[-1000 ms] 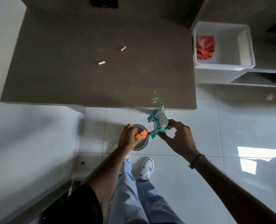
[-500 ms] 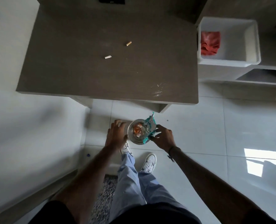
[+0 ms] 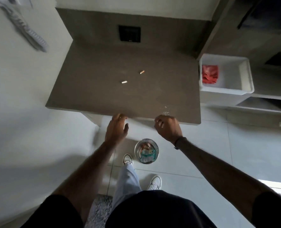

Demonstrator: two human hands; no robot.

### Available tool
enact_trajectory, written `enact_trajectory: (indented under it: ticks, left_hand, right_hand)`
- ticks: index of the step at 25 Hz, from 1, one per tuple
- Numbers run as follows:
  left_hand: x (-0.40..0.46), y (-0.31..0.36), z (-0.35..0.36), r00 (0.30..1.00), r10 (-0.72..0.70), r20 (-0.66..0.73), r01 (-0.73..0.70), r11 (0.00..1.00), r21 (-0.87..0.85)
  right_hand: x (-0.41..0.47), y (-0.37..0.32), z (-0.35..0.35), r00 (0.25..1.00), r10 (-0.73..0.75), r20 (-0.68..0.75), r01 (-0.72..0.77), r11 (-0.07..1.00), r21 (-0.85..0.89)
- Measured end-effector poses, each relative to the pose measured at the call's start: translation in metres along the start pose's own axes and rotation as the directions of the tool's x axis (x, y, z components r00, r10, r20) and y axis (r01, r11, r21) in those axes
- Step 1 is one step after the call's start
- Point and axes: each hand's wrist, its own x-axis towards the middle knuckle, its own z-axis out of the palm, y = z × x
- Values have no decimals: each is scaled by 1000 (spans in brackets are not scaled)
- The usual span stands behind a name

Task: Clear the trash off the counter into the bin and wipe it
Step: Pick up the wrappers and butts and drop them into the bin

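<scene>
The brown counter (image 3: 103,66) fills the middle of the view. Two small butts lie on it: a white one (image 3: 124,82) and a tan one (image 3: 142,72), close together. A small wet patch (image 3: 166,109) glints near the counter's front right edge. On the floor below stands a small round metal bin (image 3: 154,146) holding the teal wrapper (image 3: 147,155) and orange scraps. My left hand (image 3: 116,129) hovers at the counter's front edge, fingers apart, empty. My right hand (image 3: 167,128) is beside it at the same edge, fingers loosely curled, nothing in it.
A white tub (image 3: 245,74) with a red cloth (image 3: 209,74) inside sits right of the counter. A dark square vent (image 3: 129,33) is set in the back panel. White walls flank the left. My shoes (image 3: 155,182) stand on glossy floor tiles.
Both hands let go of the orange and teal trash into the bin and rose from the bin to the counter's front edge. The view tilted up.
</scene>
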Motion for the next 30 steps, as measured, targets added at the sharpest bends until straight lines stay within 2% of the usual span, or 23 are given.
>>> enact_trajectory:
  ticks: [5,8,10,13,16,19,21,23,25,27,30]
  left_hand:
    - [91,-14,-38,993,70,-97,-67,997,28]
    - [153,-25,-50,995,67,-71,-65,997,31]
    - [191,-30,-52,996,88,2,-88,996,30]
    - [229,-40,-43,987,126,103,-128,992,16]
    - [244,-47,-34,970,199,142,-207,977,43]
    - [253,-49,-34,954,236,185,-238,971,-12]
    - [248,-49,-36,945,248,213,-243,969,-49]
    - [231,-48,-36,941,252,227,-238,967,-87]
    - [206,-46,-34,944,251,216,-231,966,-116]
    - [169,-40,-32,952,249,180,-221,962,-159]
    - [105,-27,-26,945,303,127,-273,940,-206]
  right_hand:
    - [108,-42,-14,993,-57,-107,53,998,-45]
    - [185,-58,-8,994,-56,-99,39,985,-165]
    - [230,-61,-1,997,-61,-45,44,948,-314]
    - [275,-59,17,992,-52,116,103,863,-494]
    - [288,-53,35,969,-40,243,172,814,-555]
    - [283,-47,43,974,-63,216,178,805,-566]
    - [270,-42,40,979,-59,197,161,819,-551]
    - [249,-37,34,988,-8,154,80,880,-468]
    - [217,-34,27,996,84,44,-66,950,-305]
    - [171,-33,19,983,165,-80,-176,974,-145]
    - [97,-27,15,961,172,-218,-182,983,-26]
